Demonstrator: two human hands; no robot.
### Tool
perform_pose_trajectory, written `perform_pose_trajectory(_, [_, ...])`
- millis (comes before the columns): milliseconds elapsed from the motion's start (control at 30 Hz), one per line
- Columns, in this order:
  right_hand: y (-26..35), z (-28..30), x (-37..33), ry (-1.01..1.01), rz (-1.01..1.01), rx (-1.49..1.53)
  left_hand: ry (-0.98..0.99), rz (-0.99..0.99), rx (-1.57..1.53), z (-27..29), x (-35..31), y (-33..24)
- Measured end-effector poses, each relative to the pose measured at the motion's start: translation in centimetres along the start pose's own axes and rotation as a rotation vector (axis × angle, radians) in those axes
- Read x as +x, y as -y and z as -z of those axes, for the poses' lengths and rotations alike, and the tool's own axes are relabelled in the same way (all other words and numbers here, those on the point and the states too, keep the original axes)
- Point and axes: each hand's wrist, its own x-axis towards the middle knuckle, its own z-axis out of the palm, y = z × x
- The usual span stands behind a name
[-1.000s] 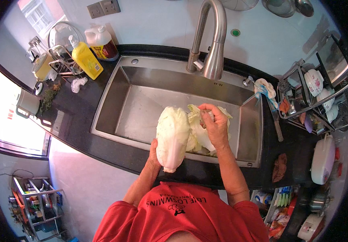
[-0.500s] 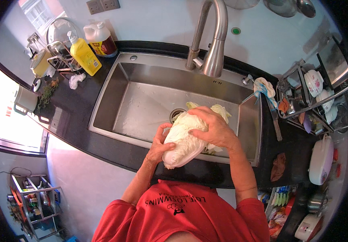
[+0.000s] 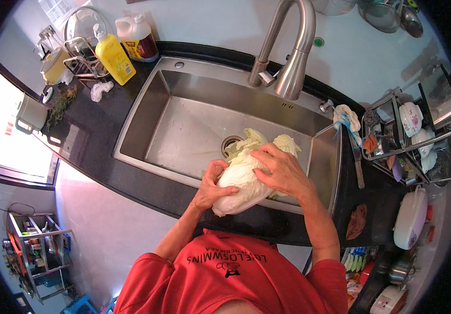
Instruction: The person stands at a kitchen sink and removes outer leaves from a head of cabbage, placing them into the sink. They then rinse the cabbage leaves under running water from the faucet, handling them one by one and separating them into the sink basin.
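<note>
Over the sink's near edge I hold a pale napa cabbage [image 3: 242, 184], its thick white base tilted toward me. My left hand [image 3: 212, 189] wraps round its left side and base, thumb on top. At the far right of the cabbage, my right hand [image 3: 284, 171] presses curled fingers into the leaves. A yellow-green leaf [image 3: 253, 139] sticks out beyond the far end; I cannot tell whether it is still attached. Another pale leaf [image 3: 287, 143] shows behind my right fingers, inside the steel sink [image 3: 183, 128].
The faucet [image 3: 290, 68] arches over the sink's back edge. A yellow pump bottle [image 3: 114, 58] and a large jug [image 3: 137, 37] stand at the back left. To the right are a dish rack [image 3: 392, 131], a knife [image 3: 358, 170] and a brown cloth [image 3: 356, 222] on the black counter.
The cabbage has turned slightly, and its far leaf now stands out more, partly covering the drain. My right fingers have shifted on the leaves. The whole view has moved a little.
</note>
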Motion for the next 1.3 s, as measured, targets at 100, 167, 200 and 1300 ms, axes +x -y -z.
perform_pose_trajectory(100, [0.2,0.4,0.5,0.058,-0.016,-0.05,-0.004,-0.077,0.021,-0.6,-0.3,0.1])
perform_pose_trajectory(167, [0.4,0.3,0.8,0.093,-0.043,-0.1,0.001,-0.123,0.134,-0.7,0.0,0.4])
perform_pose_trajectory(200, [0.3,-0.1,1.0,0.107,-0.068,-0.134,0.006,-0.144,0.192,-0.8,0.1,0.5])
perform_pose_trajectory(1300, [-4.1,-1.7,1.0,0.129,-0.122,0.004,-0.034,-0.294,0.686,-2.6,-0.7,0.7])
